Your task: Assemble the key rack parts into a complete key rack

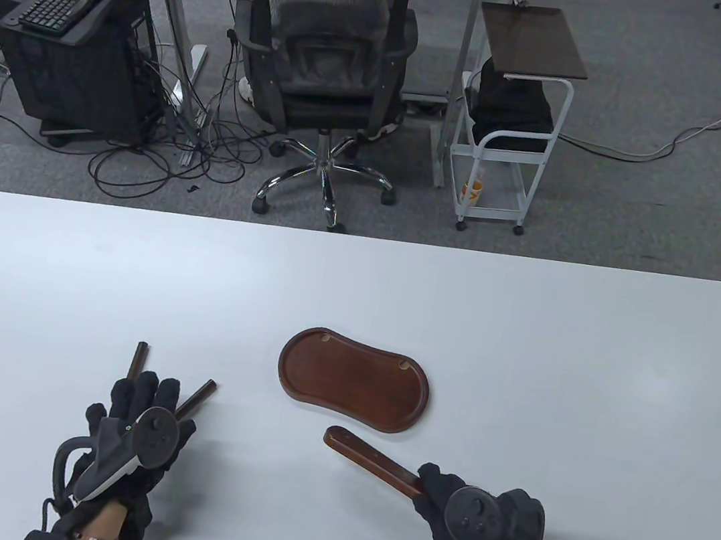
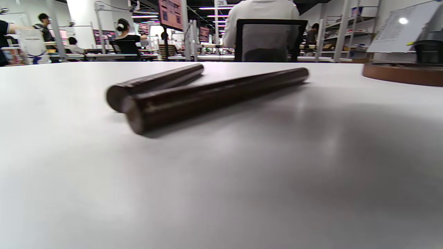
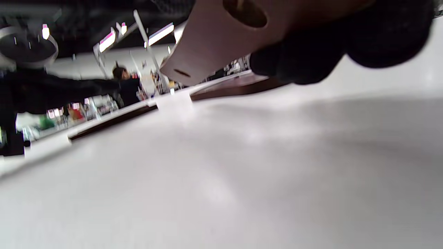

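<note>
A dark wooden kidney-shaped base tray [image 1: 354, 377] lies at the middle of the white table; its rim also shows in the left wrist view [image 2: 405, 73]. Two dark round rods [image 1: 138, 358] [image 1: 200, 393] lie side by side at the front left, seen close in the left wrist view [image 2: 214, 95]. My left hand [image 1: 145, 397] is spread over their near ends and no finger closes on them. My right hand [image 1: 436, 491] grips one end of a flat wooden bar [image 1: 366, 459]. In the right wrist view the bar [image 3: 221, 38] is held off the table and holes show in its underside.
The table's far edge [image 1: 365, 238] runs across the middle of the table view. Beyond it stand an office chair [image 1: 323, 68] and a small white cart [image 1: 511, 123] on the floor. White tabletop [image 1: 587, 385] lies right of the tray.
</note>
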{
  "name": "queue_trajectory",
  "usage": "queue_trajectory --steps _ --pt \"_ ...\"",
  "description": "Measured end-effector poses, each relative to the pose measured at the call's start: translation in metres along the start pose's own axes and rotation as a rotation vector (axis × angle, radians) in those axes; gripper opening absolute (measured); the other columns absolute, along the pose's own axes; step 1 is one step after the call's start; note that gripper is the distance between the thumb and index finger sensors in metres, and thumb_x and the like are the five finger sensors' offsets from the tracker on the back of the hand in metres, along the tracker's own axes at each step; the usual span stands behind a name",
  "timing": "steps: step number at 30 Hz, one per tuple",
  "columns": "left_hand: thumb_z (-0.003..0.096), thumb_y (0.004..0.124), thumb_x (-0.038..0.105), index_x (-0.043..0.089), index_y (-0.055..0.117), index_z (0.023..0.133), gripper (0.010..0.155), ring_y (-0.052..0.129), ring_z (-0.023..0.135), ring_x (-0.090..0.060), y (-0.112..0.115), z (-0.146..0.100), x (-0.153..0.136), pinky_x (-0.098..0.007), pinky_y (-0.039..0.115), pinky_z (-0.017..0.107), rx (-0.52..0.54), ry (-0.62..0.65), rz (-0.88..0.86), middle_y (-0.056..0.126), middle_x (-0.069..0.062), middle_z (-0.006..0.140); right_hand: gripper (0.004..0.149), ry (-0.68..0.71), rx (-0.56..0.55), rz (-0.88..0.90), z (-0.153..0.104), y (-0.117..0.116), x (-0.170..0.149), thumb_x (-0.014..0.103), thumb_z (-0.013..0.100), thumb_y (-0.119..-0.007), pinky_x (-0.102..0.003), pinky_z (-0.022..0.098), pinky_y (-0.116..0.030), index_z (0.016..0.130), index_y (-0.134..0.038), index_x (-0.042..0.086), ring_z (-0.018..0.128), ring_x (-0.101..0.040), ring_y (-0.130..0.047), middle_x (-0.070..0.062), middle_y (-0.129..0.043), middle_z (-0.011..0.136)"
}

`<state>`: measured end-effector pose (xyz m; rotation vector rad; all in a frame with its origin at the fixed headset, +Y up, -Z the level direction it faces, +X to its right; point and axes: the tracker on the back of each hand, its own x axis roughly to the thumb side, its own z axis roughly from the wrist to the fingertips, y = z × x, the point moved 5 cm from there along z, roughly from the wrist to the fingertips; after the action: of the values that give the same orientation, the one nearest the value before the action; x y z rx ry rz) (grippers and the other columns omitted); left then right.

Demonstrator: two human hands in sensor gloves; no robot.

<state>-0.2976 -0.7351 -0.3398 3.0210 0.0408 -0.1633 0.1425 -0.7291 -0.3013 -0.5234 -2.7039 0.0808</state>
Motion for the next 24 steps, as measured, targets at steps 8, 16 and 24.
queue_trajectory --steps 8,16,24 --pt "0.0577 0.047 0.058 0.031 0.023 0.117 0.069 0.038 0.114 -0.043 0.003 0.007 -0.038 -0.068 0.041 0.077 -0.028 -0.13 -0.067 0.028 -0.01 0.127 0.056 -0.186 -0.031 0.338 -0.002 0.004 -0.033 0.037 0.059 -0.058 -0.054 0.023 -0.09 0.098 -0.07 -0.001 0.041 -0.044 -0.103 -0.023 -0.096 0.078" --pt "0.0552 0.069 0.051 0.023 0.043 0.115 0.071 0.066 0.106 -0.037 0.009 0.014 -0.061 -0.059 0.06 0.075 -0.077 -0.256 -0.009 0.06 -0.01 0.12 0.055 -0.274 -0.003 0.577 -0.003 -0.003 -0.045 0.036 0.059 -0.059 -0.052 0.019 -0.092 0.097 -0.071 -0.003 0.036 -0.043 -0.105 -0.024 -0.098 0.073" --pt "0.0529 0.073 0.052 0.024 0.058 0.11 0.066 0.076 0.099 -0.033 0.017 0.022 -0.069 -0.056 0.066 0.072 -0.116 -0.31 0.035 0.073 -0.007 0.112 0.055 -0.283 0.012 0.603 -0.003 -0.005 -0.046 0.036 0.059 -0.059 -0.051 0.019 -0.092 0.097 -0.071 -0.003 0.036 -0.042 -0.106 -0.024 -0.098 0.073"
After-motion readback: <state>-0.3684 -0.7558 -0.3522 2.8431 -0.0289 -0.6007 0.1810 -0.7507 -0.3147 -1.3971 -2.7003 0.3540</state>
